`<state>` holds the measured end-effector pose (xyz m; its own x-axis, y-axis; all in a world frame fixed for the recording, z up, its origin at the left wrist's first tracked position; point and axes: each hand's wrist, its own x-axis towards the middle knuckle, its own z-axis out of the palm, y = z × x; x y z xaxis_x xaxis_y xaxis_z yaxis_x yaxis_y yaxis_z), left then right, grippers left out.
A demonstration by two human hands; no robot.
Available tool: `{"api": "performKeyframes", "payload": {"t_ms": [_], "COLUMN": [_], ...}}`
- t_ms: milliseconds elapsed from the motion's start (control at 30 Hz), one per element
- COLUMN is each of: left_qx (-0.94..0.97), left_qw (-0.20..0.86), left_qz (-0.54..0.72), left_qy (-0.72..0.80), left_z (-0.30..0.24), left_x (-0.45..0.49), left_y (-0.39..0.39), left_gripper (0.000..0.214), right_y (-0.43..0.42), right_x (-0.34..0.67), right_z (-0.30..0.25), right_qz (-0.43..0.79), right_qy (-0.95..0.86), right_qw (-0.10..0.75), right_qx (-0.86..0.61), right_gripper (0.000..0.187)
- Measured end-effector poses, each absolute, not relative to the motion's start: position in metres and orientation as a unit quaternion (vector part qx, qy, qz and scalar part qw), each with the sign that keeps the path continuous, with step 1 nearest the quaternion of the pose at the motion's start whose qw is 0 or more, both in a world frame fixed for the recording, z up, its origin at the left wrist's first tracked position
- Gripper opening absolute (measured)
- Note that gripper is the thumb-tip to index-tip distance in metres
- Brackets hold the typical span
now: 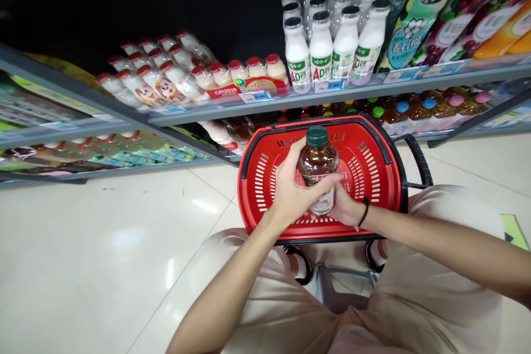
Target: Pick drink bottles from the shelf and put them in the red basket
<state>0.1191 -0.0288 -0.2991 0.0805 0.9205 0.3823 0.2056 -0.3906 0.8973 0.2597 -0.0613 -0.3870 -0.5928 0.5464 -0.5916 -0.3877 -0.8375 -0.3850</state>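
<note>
A brown drink bottle (318, 163) with a dark green cap stands nearly upright above the red shopping basket (257, 199). My left hand (292, 182) wraps round its left side, with the thumb across the front label. On the lower right side, my right hand (344, 204) grips the same bottle, and a dark band circles that wrist. Part of the label is hidden by the fingers. Slotted walls and floor of the basket show around the bottle. The basket's black handle (418, 163) sticks out on the right.
White milk-drink bottles (321, 50) line the shelf ahead. Left of them are small red-capped bottles (161, 77) and a multipack (249, 74). Large juice bottles (427, 16) stand at the right. A shelf edge (215, 113) runs behind the basket. Pale floor tiles (116, 243) lie left of my knees.
</note>
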Motion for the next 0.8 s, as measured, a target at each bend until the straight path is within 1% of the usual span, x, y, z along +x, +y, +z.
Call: {"api": "performKeyframes", "payload": {"t_ms": [167,267,367,433,600,800], "left_qx": [0.641,0.646,0.663,0.673,0.688,0.68], "left_qw": [0.385,0.409,0.407,0.402,0.373,0.372], "left_qz": [0.525,0.519,0.52,0.52,0.53,0.536], "left_qy": [0.407,0.382,0.352,0.338,0.327,0.336], "left_z": [-0.299,-0.295,-0.291,-0.289,-0.283,-0.279], "left_x": [0.114,0.109,0.106,0.106,0.108,0.109], "left_y": [-0.029,-0.03,-0.03,-0.03,-0.03,-0.033], "left_gripper": [0.077,0.068,0.061,0.062,0.066,0.071], "right_y": [-0.063,-0.065,-0.068,-0.07,-0.069,-0.063], "right_x": [0.261,0.261,0.262,0.262,0.261,0.256], "right_z": [-0.385,-0.386,-0.388,-0.388,-0.381,-0.359], "right_qz": [0.901,0.916,0.931,0.938,0.95,0.963], "right_qy": [-0.135,-0.135,-0.145,-0.165,-0.207,-0.2], "right_qw": [0.259,0.235,0.208,0.193,0.159,0.135], "right_qx": [-0.32,-0.296,-0.262,-0.237,-0.17,-0.121], "right_gripper": [0.078,0.077,0.073,0.072,0.078,0.064]}}
